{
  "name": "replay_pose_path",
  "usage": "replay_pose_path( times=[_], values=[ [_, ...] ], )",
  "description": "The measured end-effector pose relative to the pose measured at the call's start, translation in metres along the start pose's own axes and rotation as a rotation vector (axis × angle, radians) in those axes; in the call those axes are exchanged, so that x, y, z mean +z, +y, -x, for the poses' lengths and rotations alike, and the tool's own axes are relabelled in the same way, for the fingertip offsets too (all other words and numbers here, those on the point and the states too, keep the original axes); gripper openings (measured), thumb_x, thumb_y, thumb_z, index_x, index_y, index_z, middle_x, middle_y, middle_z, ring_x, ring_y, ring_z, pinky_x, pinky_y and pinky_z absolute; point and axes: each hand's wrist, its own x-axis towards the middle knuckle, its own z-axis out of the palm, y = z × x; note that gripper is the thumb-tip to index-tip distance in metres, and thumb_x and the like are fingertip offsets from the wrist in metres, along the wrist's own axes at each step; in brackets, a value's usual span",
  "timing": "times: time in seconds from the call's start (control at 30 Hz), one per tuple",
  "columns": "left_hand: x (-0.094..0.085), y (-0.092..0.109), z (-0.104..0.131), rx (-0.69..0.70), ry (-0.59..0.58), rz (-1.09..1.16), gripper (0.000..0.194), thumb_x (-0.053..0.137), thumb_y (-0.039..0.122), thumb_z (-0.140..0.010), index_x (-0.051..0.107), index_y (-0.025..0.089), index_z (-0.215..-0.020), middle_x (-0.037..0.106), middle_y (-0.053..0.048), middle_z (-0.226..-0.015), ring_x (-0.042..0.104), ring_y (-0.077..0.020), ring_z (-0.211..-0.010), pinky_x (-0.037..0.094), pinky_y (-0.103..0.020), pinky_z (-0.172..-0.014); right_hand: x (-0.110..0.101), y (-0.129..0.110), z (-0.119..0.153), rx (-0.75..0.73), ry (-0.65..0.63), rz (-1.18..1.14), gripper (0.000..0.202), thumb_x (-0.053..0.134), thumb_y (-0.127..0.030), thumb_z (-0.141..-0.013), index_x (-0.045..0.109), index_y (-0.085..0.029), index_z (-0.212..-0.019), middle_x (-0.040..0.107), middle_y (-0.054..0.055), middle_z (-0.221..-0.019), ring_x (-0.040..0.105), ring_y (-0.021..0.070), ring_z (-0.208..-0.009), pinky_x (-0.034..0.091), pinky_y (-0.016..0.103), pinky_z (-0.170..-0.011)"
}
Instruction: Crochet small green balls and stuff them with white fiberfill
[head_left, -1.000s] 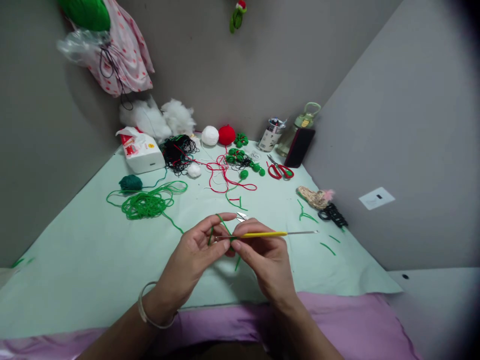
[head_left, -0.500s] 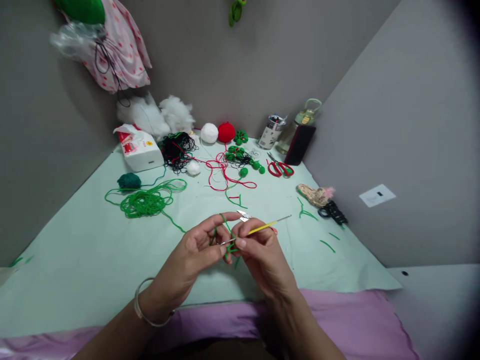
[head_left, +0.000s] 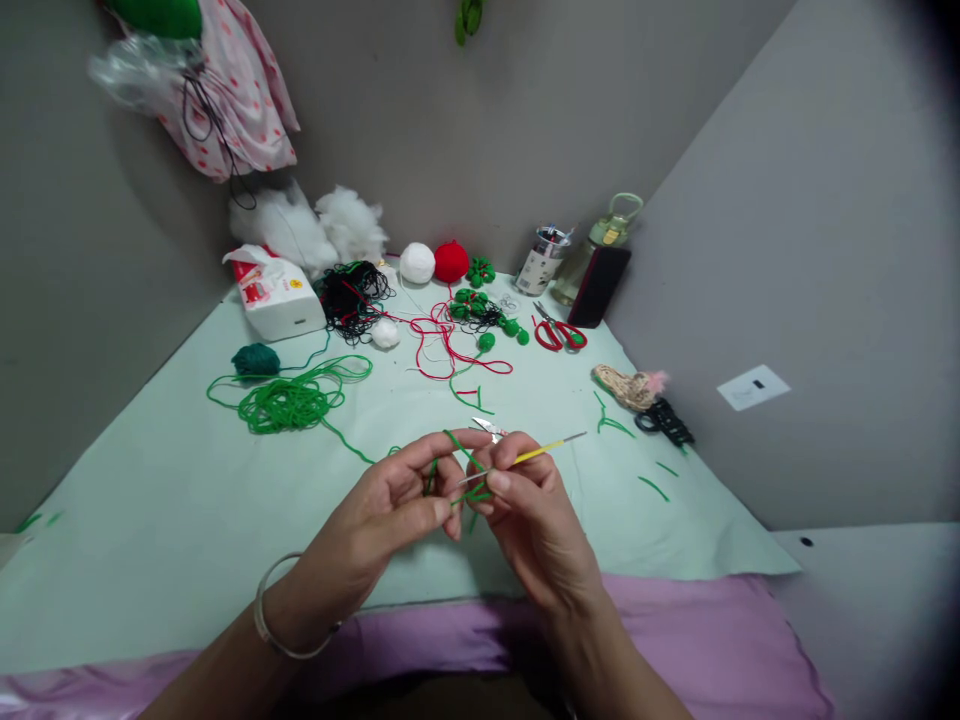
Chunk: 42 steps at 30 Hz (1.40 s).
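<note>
My right hand (head_left: 536, 510) pinches a yellow-handled crochet hook (head_left: 537, 452), whose thin metal tip points left toward my other hand. Green yarn (head_left: 466, 452) is looped over the raised index finger of my left hand (head_left: 390, 515) and runs down to the hook. Thumb and fingers of that hand grip the yarn's end, and small green loops (head_left: 474, 492) show between the two hands. From the left hand the strand trails back to a loose heap of green yarn (head_left: 289, 405) on the mat. Small scissors (head_left: 486, 426) lie partly hidden behind my fingers.
Along the back stand a tissue pack (head_left: 277, 300), black yarn (head_left: 352, 300), white (head_left: 417, 263) and red yarn balls (head_left: 451, 262), a pen cup (head_left: 543, 262), a bottle (head_left: 592, 250) and a phone (head_left: 600, 288). Red-handled scissors (head_left: 559, 332) lie at right, with yarn scraps (head_left: 654, 489) nearby.
My right hand has shifted slightly right with the crochet hook, drawing its tip away from my left thumb. The gap between the hands is wider, with yarn stretched across it.
</note>
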Motion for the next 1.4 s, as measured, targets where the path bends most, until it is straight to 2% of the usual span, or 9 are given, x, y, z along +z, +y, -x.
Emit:
replay_pose_path(
  times=[0.33, 0.57, 0.63, 0.73, 0.87, 1.0, 1.13, 1.23, 1.4],
  values=[
    [-0.002, -0.002, -0.001, 0.026, -0.006, 0.026, 0.038, 0.07, 0.026, -0.088, 0.078, 0.026, -0.125, 0.048, 0.002, -0.077, 0.047, -0.0123, -0.069, 0.041, -0.025, -0.07, 0.001, 0.0, -0.002, 0.021, 0.058, 0.037, 0.03, 0.093, -0.027, -0.067, 0.063, -0.022, -0.072, 0.061, -0.004, -0.068, 0.052, 0.0091, -0.057, 0.048, 0.022, -0.055],
    [0.004, -0.001, 0.001, 0.109, 0.252, -0.071, 0.028, 0.072, 0.031, -0.094, 0.079, 0.03, -0.121, 0.066, -0.003, -0.098, 0.06, -0.0175, -0.097, 0.048, -0.026, -0.092, 0.002, 0.001, 0.0, -0.246, 0.075, 0.191, 0.014, 0.086, -0.016, -0.076, 0.074, -0.024, -0.076, 0.068, -0.003, -0.074, 0.059, 0.0112, -0.067, 0.05, 0.026, -0.066],
    [0.007, -0.003, 0.001, 0.124, 0.274, -0.071, 0.026, 0.075, 0.031, -0.094, 0.08, 0.03, -0.119, 0.069, -0.003, -0.099, 0.062, -0.0177, -0.098, 0.049, -0.026, -0.092, 0.002, 0.003, 0.001, -0.292, 0.092, 0.242, 0.014, 0.085, -0.013, -0.077, 0.076, -0.024, -0.077, 0.069, -0.002, -0.075, 0.061, 0.0119, -0.07, 0.051, 0.026, -0.067],
    [0.008, -0.008, -0.002, 0.12, 0.287, -0.06, 0.025, 0.08, 0.029, -0.091, 0.08, 0.031, -0.117, 0.068, 0.0, -0.093, 0.065, -0.0148, -0.09, 0.052, -0.025, -0.088, 0.003, 0.005, 0.002, -0.309, 0.094, 0.26, 0.014, 0.086, -0.013, -0.077, 0.077, -0.024, -0.077, 0.07, -0.002, -0.076, 0.064, 0.0133, -0.071, 0.055, 0.028, -0.067],
    [0.006, -0.012, -0.006, 0.098, 0.286, -0.048, 0.025, 0.082, 0.029, -0.09, 0.08, 0.029, -0.115, 0.066, 0.002, -0.085, 0.065, -0.0118, -0.076, 0.054, -0.024, -0.079, 0.005, 0.006, 0.001, -0.267, 0.034, 0.185, 0.013, 0.086, -0.016, -0.079, 0.077, -0.025, -0.078, 0.07, -0.002, -0.077, 0.064, 0.0135, -0.064, 0.059, 0.034, -0.068],
    [0.007, -0.008, -0.005, 0.068, 0.25, -0.133, 0.024, 0.078, 0.03, -0.093, 0.078, 0.025, -0.116, 0.068, 0.001, -0.087, 0.066, -0.013, -0.078, 0.055, -0.025, -0.08, 0.006, 0.005, 0.0, -0.253, 0.014, 0.138, 0.013, 0.086, -0.015, -0.078, 0.077, -0.024, -0.077, 0.069, -0.003, -0.075, 0.065, 0.0122, -0.064, 0.057, 0.028, -0.063],
    [0.007, -0.004, -0.003, 0.055, 0.182, -0.199, 0.027, 0.071, 0.031, -0.098, 0.073, 0.024, -0.124, 0.069, 0.0, -0.088, 0.066, -0.0135, -0.081, 0.054, -0.025, -0.082, 0.006, 0.004, -0.002, -0.169, -0.001, 0.067, 0.014, 0.088, -0.016, -0.076, 0.075, -0.022, -0.076, 0.068, -0.003, -0.073, 0.065, 0.0113, -0.061, 0.055, 0.025, -0.057],
    [0.005, -0.004, -0.003, 0.055, 0.146, -0.157, 0.028, 0.07, 0.033, -0.099, 0.071, 0.024, -0.126, 0.066, 0.0, -0.087, 0.065, -0.0134, -0.08, 0.054, -0.025, -0.08, 0.005, 0.004, -0.003, -0.108, -0.005, 0.016, 0.016, 0.089, -0.017, -0.076, 0.074, -0.022, -0.076, 0.069, -0.003, -0.075, 0.063, 0.0109, -0.059, 0.054, 0.025, -0.054],
    [0.002, -0.007, -0.003, 0.1, 0.103, -0.064, 0.024, 0.071, 0.032, -0.099, 0.075, 0.026, -0.122, 0.065, 0.0, -0.088, 0.064, -0.0126, -0.08, 0.053, -0.024, -0.078, 0.005, 0.004, -0.003, -0.093, -0.029, -0.026, 0.015, 0.088, -0.017, -0.076, 0.073, -0.022, -0.078, 0.069, -0.004, -0.075, 0.063, 0.0103, -0.06, 0.054, 0.025, -0.055]
  ],
)
